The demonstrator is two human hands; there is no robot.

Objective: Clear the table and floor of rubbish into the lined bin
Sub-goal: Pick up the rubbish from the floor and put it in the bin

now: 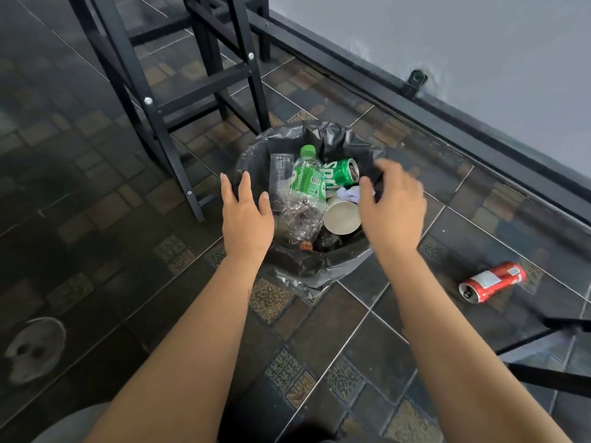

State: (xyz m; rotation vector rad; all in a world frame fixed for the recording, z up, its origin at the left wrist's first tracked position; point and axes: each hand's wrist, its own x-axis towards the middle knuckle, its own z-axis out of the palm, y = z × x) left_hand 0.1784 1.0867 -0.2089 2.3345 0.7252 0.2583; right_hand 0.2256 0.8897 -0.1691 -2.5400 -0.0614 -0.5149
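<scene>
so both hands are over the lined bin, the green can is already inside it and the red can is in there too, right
Not quite. The red can is not in the bin: the head view shows it lying on its side on the floor tiles, to the right of the lined bin. The rest holds: the left hand and right hand are over the bin, and the green can is inside.

"Spr" — on green can (341,172)

We look from our single head-worn wide-angle camera steeply down and forward along both bare forearms at the dark patterned floor tiles (377,346), close over the round bin with its black plastic liner (307,270), the grey wall (479,59) bending at upper right.
</scene>
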